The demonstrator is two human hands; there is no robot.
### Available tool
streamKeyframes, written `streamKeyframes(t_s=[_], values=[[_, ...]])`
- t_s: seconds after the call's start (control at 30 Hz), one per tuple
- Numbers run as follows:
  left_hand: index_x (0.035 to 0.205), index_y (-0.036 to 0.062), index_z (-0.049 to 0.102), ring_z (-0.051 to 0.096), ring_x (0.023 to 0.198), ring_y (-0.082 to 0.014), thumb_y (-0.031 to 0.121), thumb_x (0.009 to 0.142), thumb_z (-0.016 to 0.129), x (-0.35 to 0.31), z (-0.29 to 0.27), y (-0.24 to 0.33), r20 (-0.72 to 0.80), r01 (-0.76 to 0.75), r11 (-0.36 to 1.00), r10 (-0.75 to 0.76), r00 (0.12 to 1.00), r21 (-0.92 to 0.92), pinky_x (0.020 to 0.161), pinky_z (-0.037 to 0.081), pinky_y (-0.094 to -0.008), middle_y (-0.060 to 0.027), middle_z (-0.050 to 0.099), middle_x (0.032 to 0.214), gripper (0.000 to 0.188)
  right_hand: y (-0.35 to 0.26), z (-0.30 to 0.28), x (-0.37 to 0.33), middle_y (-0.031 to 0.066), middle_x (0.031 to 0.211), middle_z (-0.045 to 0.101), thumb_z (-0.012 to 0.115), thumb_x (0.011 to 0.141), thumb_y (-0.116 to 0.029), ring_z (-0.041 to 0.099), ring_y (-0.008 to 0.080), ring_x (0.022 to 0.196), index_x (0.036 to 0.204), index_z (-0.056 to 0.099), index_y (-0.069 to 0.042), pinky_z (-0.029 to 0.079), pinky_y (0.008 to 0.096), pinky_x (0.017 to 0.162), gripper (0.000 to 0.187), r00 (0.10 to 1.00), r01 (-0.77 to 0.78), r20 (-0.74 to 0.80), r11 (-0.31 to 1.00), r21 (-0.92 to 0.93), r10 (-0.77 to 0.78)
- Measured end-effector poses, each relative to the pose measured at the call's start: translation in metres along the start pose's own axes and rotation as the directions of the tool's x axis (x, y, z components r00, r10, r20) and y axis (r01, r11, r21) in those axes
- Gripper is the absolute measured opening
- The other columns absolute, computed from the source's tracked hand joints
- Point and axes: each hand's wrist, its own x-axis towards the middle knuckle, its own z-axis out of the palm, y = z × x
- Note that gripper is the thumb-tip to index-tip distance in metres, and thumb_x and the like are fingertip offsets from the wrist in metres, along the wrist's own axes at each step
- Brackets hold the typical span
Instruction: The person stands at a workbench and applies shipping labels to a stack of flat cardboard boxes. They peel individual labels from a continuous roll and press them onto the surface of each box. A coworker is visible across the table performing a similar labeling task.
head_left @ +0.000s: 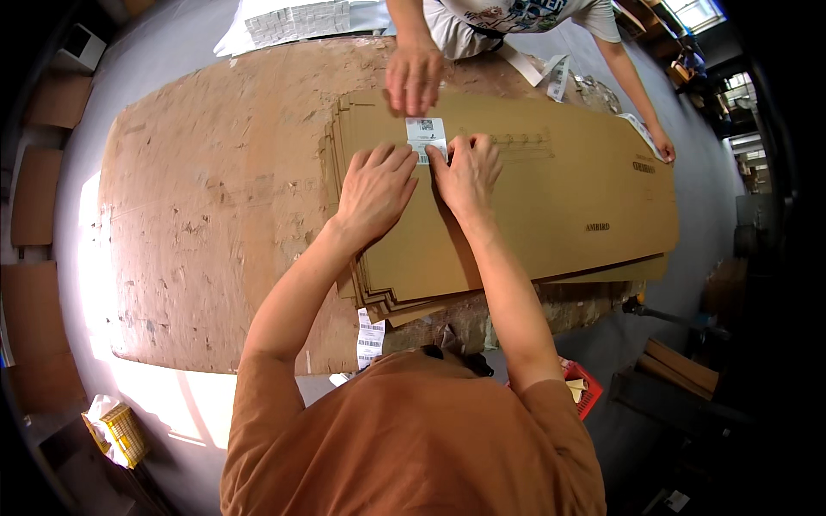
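Two hands (375,191) (467,175) pressing one label (426,136), one cardboard stack (551,206)

My right hand (467,175) covered the white label's (426,135) lower corner, and the top edge cut off the co-worker (516,17) above the chest.

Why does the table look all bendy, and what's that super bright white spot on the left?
Head view: the fisheye lens bends straight edges near the rim, so the worn table and flat cardboard stack look curved; the white patch at the table's left edge is strong light, washed out; corners go black; the left hand, right hand and white label look sharp.
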Motion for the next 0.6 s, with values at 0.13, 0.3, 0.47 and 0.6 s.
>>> streamKeyframes(t_s=[0.13, 0.3, 0.47, 0.6], values=[[0.111, 0.004, 0.06, 0.052, 0.111, -0.0283, 0.011, 0.087, 0.056, -0.02, 0.004, -0.017, -0.16, 0.046, 0.961, -0.092, 0.983, -0.272, 0.096, 0.039, -0.039, -0.0099, 0.06, 0.114, 0.025, -0.008, -0.01, 0.014, 0.0178, 0.096, 0.053, 0.071, 0.079, -0.037, 0.05, 0.0359, 0.093, 0.091, 0.055, -0.002, 0.039, 0.0467, 0.08, 0.039, 0.988, -0.131, 0.076, 0.991, -0.037, 0.134], [0.1, 0.0011, 0.061, 0.061, 0.087, -0.0258, 0.005, 0.088, 0.057, -0.13, 0.016, -0.036, -0.376, 0.433, 0.667, -0.72, 0.583, -0.607, 0.077, 0.048, -0.0331, -0.0133, 0.063, 0.095, 0.013, 0.04, -0.004, -0.002, 0.0156, 0.094, 0.056, 0.07, 0.082, -0.035, 0.052, 0.0294, 0.094, 0.094, 0.055, -0.001, 0.042, 0.0413, 0.081, 0.038, 0.995, -0.099, -0.005, 0.995, -0.031, 0.099], [0.109, -0.0001, 0.055, 0.06, 0.086, -0.0274, 0.025, 0.079, 0.072, -0.313, 0.089, 0.006, 0.142, 0.863, 0.347, -0.896, 0.421, -0.368, 0.078, 0.049, -0.0348, -0.0175, 0.061, 0.095, 0.043, -0.016, -0.07, -0.081, 0.004, 0.084, 0.055, 0.062, 0.089, -0.014, 0.053, 0.0114, 0.077, 0.1, 0.055, 0.0, 0.045, 0.0232, 0.068, 0.018, 0.94, -0.226, 0.341, 0.695, 0.682, -0.029], [0.121, 0.0017, 0.05, 0.053, 0.104, -0.0352, 0.035, 0.069, 0.079, -0.32, 0.136, 0.073, 0.19, 0.853, 0.475, -0.837, 0.514, -0.217, 0.087, 0.044, -0.0423, -0.02, 0.053, 0.115, 0.069, -0.015, -0.098, -0.156, 0.0015, 0.083, 0.056, 0.061, 0.09, -0.008, 0.053, 0.0071, 0.075, 0.102, 0.056, 0.0, 0.045, 0.0204, 0.067, 0.016, 0.781, -0.472, 0.583, 0.402, 0.785, -0.222]])
